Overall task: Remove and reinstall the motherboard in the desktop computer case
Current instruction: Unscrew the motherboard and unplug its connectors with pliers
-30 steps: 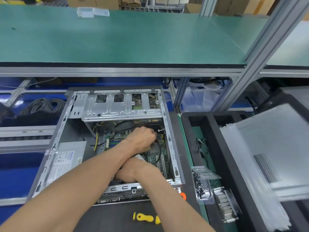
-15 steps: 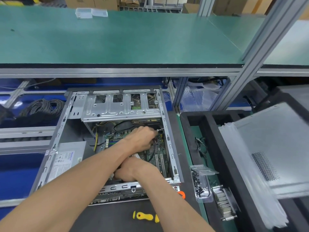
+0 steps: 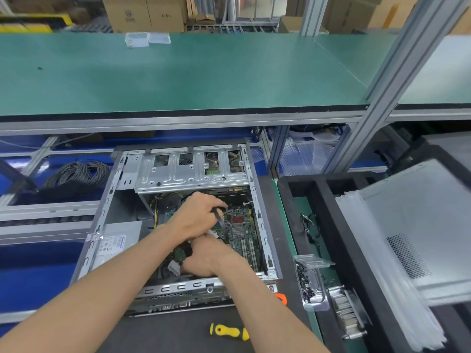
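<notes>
both hands have shifted inside the computer case (image 3: 257, 217): left hand (image 3: 196, 220) now pinches a black cable (image 3: 218, 218) over the motherboard (image 3: 240, 230), which sits screwed low in the case's right half; right hand (image 3: 206, 258) curls around something hidden. likely unplugging connectors; next needs a straight, gentle pull.

Single head cam, wide-angle, looking forward and down from above the near edge of the open computer case (image 3: 257, 200). Close range; both forearms enter from the bottom. Green shelf (image 3: 178, 77) fills the upper frame. No second view, so no overlap.
</notes>
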A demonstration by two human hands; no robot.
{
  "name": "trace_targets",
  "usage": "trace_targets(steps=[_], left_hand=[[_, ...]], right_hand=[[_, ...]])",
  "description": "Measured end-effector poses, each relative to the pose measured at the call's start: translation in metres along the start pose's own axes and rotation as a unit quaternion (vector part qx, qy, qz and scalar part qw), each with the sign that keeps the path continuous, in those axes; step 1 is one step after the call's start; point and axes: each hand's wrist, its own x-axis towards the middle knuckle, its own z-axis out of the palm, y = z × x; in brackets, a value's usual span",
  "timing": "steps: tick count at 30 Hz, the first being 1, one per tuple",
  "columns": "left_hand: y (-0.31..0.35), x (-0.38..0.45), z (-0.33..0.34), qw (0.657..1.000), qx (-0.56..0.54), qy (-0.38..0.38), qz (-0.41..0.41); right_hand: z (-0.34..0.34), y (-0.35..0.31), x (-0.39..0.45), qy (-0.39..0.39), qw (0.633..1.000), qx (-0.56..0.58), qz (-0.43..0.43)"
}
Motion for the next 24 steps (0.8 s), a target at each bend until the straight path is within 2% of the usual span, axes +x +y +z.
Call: trace_targets(steps=[4, 7, 11, 15, 20, 24], left_hand=[[0.0, -0.018, -0.014, 0.997, 0.044, 0.049, -0.026], [-0.003, -0.027, -0.019, 0.995, 0.035, 0.082, -0.046], [-0.005, -0.028, -0.021, 0.985, -0.035, 0.131, -0.105], [0.003, -0.022, -0.028, 0.97, -0.113, 0.14, -0.164], [0.018, -0.015, -0.035, 0.959, -0.158, 0.167, -0.167], [0.034, -0.008, -0.033, 0.939, -0.278, 0.144, -0.141]], right_hand=[[-0.001, 0.002, -0.002, 0.045, 0.999, -0.024, 0.015], [-0.003, 0.003, -0.003, 0.077, 0.996, -0.042, 0.026], [-0.003, 0.003, -0.003, 0.095, 0.994, -0.034, 0.036], [-0.002, 0.002, -0.005, 0.095, 0.994, -0.028, 0.038], [-0.004, 0.0, -0.011, 0.102, 0.993, -0.053, 0.024], [-0.006, -0.003, -0.018, 0.102, 0.992, -0.07, 0.016]])
